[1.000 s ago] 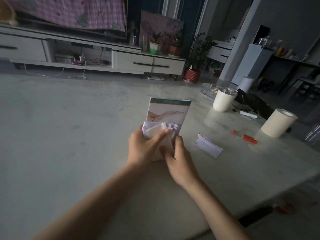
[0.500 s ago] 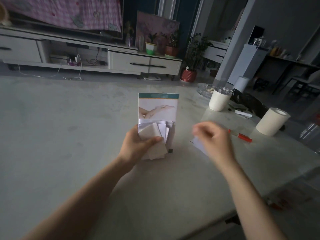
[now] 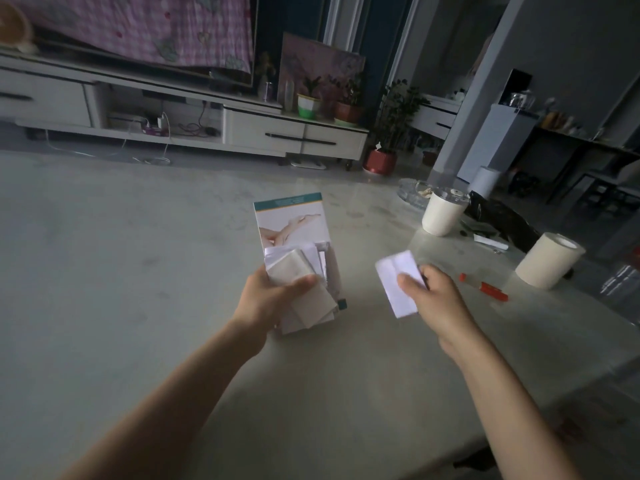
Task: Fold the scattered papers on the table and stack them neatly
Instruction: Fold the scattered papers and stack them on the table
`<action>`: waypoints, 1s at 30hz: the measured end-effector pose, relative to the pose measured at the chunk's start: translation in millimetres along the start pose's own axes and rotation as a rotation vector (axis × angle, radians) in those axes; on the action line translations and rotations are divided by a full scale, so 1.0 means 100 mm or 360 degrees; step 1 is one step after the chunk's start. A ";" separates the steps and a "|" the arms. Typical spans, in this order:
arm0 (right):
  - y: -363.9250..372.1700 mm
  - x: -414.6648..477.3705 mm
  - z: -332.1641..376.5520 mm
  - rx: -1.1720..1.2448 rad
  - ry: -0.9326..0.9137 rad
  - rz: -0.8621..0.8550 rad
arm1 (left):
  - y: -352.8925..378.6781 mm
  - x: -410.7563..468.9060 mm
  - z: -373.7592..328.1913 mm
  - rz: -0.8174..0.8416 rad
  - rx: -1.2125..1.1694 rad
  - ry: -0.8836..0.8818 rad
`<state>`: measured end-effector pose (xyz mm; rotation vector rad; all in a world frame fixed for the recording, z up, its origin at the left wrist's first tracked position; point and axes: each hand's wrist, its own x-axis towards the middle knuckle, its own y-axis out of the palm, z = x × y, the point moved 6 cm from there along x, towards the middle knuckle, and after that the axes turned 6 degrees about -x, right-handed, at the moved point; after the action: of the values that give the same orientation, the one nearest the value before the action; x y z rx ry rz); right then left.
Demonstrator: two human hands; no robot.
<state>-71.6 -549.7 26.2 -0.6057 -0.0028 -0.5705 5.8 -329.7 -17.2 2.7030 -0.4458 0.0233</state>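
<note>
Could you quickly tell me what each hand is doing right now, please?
Left hand: grips the stack of folded papers.
Right hand: pinches a single folded paper.

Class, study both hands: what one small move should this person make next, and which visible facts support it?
Probably carry the right hand leftward and lay its folded white paper onto the stack that the left hand grips. The paper already looks folded, it is held apart from the stack, and the left hand holds the stack facing up.
</note>
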 end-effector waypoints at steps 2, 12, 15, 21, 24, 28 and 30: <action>0.24 -0.23 0.40 0.0421 -0.0147 0.0056 | 0.01 0.00 -0.01 -0.0016 -0.0028 -0.0021; 1.04 -0.53 0.61 -0.0417 -0.0574 -0.0247 | 0.04 -0.09 0.02 -0.0111 -0.0441 -0.0300; 1.08 -0.47 0.50 -0.0388 -0.0394 -0.0201 | 0.15 -0.10 -0.02 0.0092 -0.0216 -0.0182; 0.93 -0.45 0.47 -0.0143 -0.0336 -0.0339 | 0.11 -0.11 -0.18 0.0049 0.0316 0.0252; 0.88 -0.54 0.54 0.0009 -0.0443 -0.0460 | 0.10 -0.12 -0.22 0.0058 0.0332 0.0351; 0.98 -0.56 0.46 -0.0234 -0.0333 -0.0341 | 0.09 -0.11 -0.17 0.0097 0.0292 0.0336; 1.08 -0.57 0.42 -0.0570 -0.0304 -0.0182 | 0.13 -0.11 -0.13 0.0118 0.0344 0.0355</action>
<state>-58.5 -425.5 -7.0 -1.0119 -0.1176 -0.6271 -8.3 -332.8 -1.3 2.8472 -0.4999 0.4116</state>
